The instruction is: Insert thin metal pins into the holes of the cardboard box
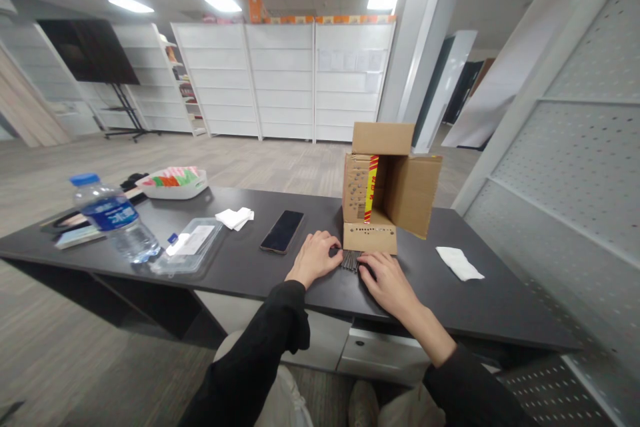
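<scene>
A small row of dark metal screws or nails [350, 261] lies on the dark desktop, too small to tell which. At its left edge is my left hand [317, 257], fingers bent, with a gap between thumb and forefinger. My right hand [388, 280] rests at the pile's right edge, its fingers curved and thumb apart. Neither hand visibly lifts anything. Just behind them stands an open cardboard box [356, 190], its opening facing me. Its lower flap [370, 239] hangs toward the pile and carries a line of small holes or screw heads.
Left of my hands lie a black phone [283, 231], a crumpled tissue [235, 218] and a clear plastic case [193, 247]. Farther left are a water bottle [115, 217] and a white tray [175, 192] of colourful packets. Another tissue [459, 263] lies right, near a perforated panel [565, 147].
</scene>
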Available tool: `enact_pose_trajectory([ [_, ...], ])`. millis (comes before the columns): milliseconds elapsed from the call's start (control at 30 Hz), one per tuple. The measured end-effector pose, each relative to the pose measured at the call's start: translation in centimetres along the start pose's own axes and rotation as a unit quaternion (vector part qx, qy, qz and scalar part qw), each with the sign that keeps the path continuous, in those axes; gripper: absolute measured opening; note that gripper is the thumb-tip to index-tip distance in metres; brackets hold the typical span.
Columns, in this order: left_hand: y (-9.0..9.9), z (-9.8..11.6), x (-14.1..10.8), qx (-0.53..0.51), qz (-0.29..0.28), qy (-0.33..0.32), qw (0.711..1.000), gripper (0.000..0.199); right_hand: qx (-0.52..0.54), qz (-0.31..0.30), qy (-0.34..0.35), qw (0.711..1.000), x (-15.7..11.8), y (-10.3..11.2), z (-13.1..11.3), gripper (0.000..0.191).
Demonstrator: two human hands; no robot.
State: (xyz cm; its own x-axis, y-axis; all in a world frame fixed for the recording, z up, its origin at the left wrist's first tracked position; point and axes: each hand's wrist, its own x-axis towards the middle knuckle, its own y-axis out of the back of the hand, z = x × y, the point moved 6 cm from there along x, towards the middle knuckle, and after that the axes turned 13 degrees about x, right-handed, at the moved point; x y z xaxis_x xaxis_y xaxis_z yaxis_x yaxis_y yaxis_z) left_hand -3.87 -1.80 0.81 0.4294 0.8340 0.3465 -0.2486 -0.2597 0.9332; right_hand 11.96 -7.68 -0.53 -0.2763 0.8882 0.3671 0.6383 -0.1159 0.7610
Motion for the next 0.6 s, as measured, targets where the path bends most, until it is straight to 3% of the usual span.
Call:
enact_pose_trajectory([
  [600, -0.27, 0.07, -0.06, -0.017, -0.008, -0.027, 0.999, 0.026, 0.012, -0.018, 0.007, 1.000, -0.12, -0.02, -0.19, 0.028],
])
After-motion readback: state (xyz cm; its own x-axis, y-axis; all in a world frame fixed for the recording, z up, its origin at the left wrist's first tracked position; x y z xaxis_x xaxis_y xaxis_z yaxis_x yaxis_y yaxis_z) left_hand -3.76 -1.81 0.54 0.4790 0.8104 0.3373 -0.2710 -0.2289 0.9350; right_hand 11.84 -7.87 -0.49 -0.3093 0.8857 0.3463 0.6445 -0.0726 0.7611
